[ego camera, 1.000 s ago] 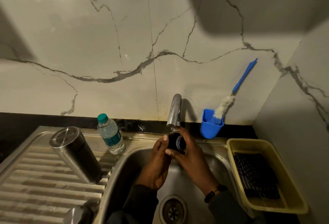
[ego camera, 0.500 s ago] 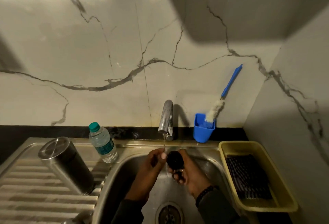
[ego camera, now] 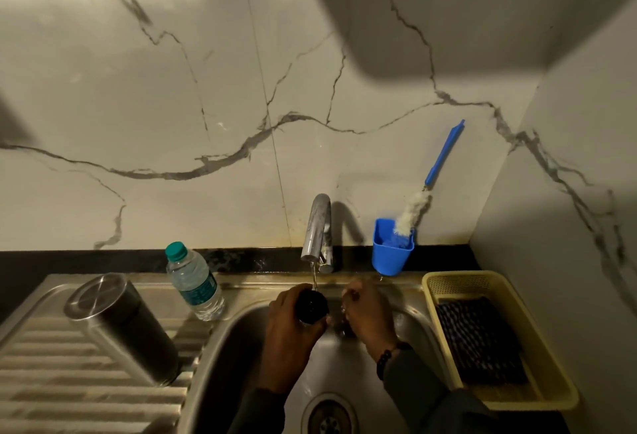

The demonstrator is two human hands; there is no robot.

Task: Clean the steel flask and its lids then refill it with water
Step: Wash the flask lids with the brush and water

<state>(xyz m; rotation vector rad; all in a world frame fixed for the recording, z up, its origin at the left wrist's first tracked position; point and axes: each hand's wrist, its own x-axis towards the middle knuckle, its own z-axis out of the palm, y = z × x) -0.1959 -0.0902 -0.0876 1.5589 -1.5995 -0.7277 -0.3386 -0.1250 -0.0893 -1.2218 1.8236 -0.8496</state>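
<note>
The steel flask [ego camera: 120,327] stands upside down and tilted on the ribbed drainboard [ego camera: 51,382], left of the sink. My left hand [ego camera: 293,327] grips a round black lid [ego camera: 312,306] over the basin, right under a thin stream of water falling from the tap [ego camera: 317,230]. Just right of the lid is my right hand [ego camera: 367,313], its fingers curled inward. A small dark shape shows under those fingers, and I cannot tell whether they hold it.
A plastic water bottle [ego camera: 194,282] with a green cap stands on the sink rim behind the flask. A blue cup [ego camera: 393,251] holds a bottle brush [ego camera: 437,165] at the wall. A yellow basket [ego camera: 551,378] with a dark pad sits on the right. The sink drain [ego camera: 329,416] lies below my hands.
The black lid has passed from my right hand to my left hand and now sits directly under the running water. My right hand has drawn back to the right.
</note>
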